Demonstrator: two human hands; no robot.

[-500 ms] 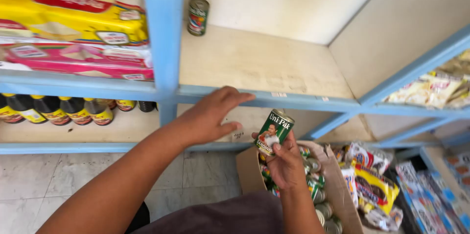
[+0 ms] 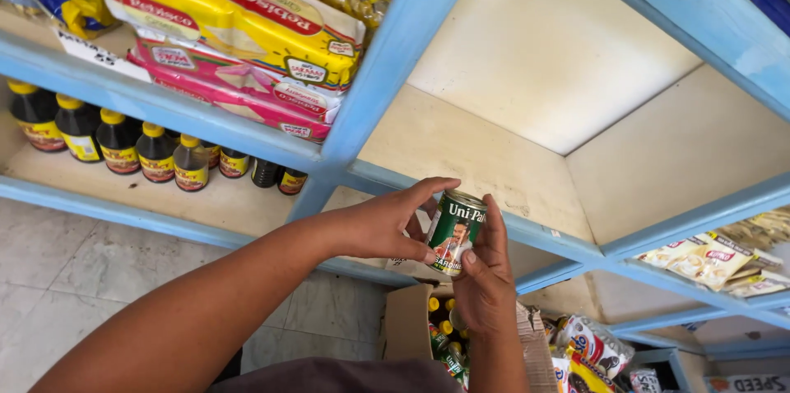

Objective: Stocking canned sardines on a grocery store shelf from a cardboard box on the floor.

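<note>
A small green tin can [image 2: 455, 232] with a picture label is held upright in front of the blue shelf edge [image 2: 543, 238]. My right hand [image 2: 485, 278] grips it from below and the right side. My left hand [image 2: 385, 224] holds its left side, thumb and fingers around the rim. Below the hands stands an open cardboard box [image 2: 410, 319] with several more tins and yellow-capped items [image 2: 444, 335] inside.
A blue-framed shelf unit with a bare cream compartment [image 2: 485, 154] lies behind the can. Yellow and pink packets [image 2: 239, 31] fill the upper left bay, dark bottles with yellow caps [image 2: 123, 146] the lower left. Snack packets [image 2: 708, 257] lie at right, tiled floor [image 2: 66, 261] below.
The can has been raised from above the box to the shelf edge. My left hand left the shelf edge and now grips the can too. The view has tilted.
</note>
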